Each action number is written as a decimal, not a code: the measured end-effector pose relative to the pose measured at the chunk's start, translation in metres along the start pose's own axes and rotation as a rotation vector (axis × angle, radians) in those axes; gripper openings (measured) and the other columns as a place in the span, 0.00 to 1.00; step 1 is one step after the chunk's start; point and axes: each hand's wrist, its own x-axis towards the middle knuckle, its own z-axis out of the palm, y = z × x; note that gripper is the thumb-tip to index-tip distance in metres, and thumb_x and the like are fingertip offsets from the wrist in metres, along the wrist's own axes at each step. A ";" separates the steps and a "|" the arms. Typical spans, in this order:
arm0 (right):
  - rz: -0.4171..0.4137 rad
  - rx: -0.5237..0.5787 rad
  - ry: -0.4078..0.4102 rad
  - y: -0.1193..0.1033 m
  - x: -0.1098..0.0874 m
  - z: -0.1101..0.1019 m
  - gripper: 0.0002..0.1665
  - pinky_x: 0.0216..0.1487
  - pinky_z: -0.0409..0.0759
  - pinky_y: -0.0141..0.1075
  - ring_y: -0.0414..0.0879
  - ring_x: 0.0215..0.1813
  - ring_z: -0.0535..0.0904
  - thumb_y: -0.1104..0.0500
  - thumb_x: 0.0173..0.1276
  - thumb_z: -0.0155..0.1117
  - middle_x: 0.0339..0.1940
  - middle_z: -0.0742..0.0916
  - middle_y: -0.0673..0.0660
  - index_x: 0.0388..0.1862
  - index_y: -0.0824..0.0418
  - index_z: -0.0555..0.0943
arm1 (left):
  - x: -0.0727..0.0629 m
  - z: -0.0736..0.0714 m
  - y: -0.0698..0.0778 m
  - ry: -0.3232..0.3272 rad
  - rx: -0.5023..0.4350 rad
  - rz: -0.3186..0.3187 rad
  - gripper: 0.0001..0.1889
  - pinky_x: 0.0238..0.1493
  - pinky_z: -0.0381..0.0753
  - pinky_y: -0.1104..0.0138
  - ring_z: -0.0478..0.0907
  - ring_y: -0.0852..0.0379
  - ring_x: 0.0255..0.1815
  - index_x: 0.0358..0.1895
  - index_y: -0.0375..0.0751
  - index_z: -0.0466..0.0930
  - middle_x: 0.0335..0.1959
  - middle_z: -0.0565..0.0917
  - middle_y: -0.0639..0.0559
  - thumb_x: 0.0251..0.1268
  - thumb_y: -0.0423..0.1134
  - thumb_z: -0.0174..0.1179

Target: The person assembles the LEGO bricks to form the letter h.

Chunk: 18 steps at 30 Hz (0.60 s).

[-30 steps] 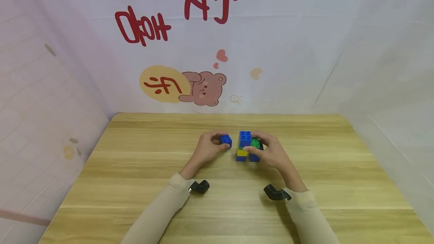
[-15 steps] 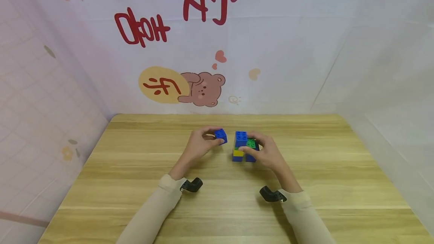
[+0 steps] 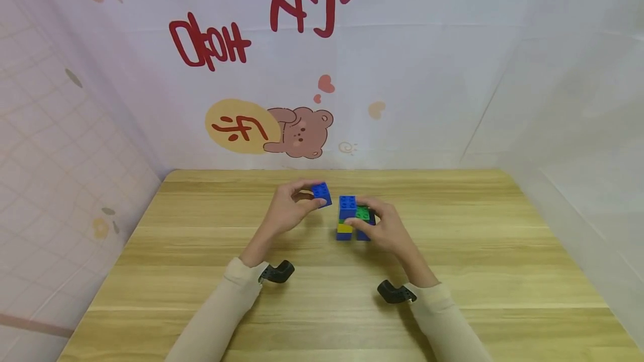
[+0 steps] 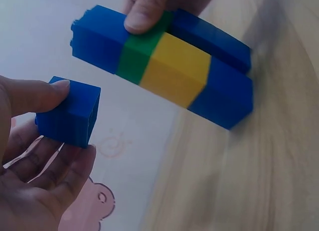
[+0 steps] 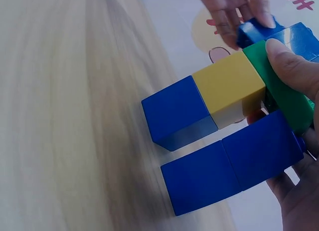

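Note:
My left hand (image 3: 285, 209) pinches a blue building block (image 3: 322, 194) between thumb and fingers, raised to the upper left of a block structure. In the left wrist view this block (image 4: 75, 109) has its studs turned toward the palm. The structure has a blue block (image 3: 347, 205) on top and a green block (image 5: 256, 56) bridging two columns. One column has a yellow block (image 4: 175, 69) over a blue block (image 4: 224, 94); the other is two blue blocks (image 5: 232, 163). My right hand (image 3: 384, 228) grips the structure around the green block, its thumb across the near side.
The blocks are over a wood-grain table (image 3: 322, 312). Behind it hangs a white cloth (image 3: 427, 71) printed with a bear and red characters, and more cloth closes both sides. A black curved mount (image 3: 397, 293) sticks out from each wrist.
My left hand has risen and shifted left with its blue block. My right hand and the structure have slid slightly left, the grip unchanged.

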 end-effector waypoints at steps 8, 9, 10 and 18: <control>-0.042 -0.014 -0.007 0.000 -0.001 0.010 0.24 0.59 0.84 0.50 0.47 0.52 0.83 0.50 0.66 0.75 0.52 0.89 0.52 0.59 0.54 0.84 | -0.001 -0.004 0.014 -0.007 -0.006 0.036 0.20 0.53 0.88 0.63 0.85 0.50 0.53 0.61 0.49 0.85 0.57 0.85 0.49 0.66 0.39 0.71; -0.049 -0.014 -0.008 -0.001 0.000 0.011 0.24 0.60 0.84 0.50 0.47 0.52 0.83 0.50 0.66 0.75 0.53 0.89 0.52 0.59 0.54 0.84 | 0.000 -0.005 0.016 -0.008 -0.010 0.050 0.20 0.53 0.88 0.63 0.85 0.49 0.52 0.61 0.48 0.84 0.57 0.85 0.48 0.66 0.38 0.71; -0.053 -0.012 -0.010 -0.001 0.000 0.013 0.24 0.60 0.84 0.50 0.47 0.52 0.83 0.50 0.66 0.75 0.52 0.89 0.52 0.60 0.55 0.84 | 0.000 -0.005 0.018 -0.007 -0.016 0.067 0.20 0.54 0.88 0.63 0.85 0.49 0.52 0.61 0.47 0.84 0.57 0.85 0.48 0.66 0.37 0.71; -0.059 0.007 -0.013 -0.006 -0.001 0.020 0.25 0.61 0.83 0.50 0.46 0.51 0.84 0.50 0.66 0.75 0.51 0.89 0.52 0.60 0.55 0.84 | 0.003 -0.010 0.033 -0.023 -0.041 0.179 0.20 0.60 0.86 0.55 0.84 0.44 0.52 0.61 0.42 0.84 0.55 0.85 0.45 0.66 0.34 0.70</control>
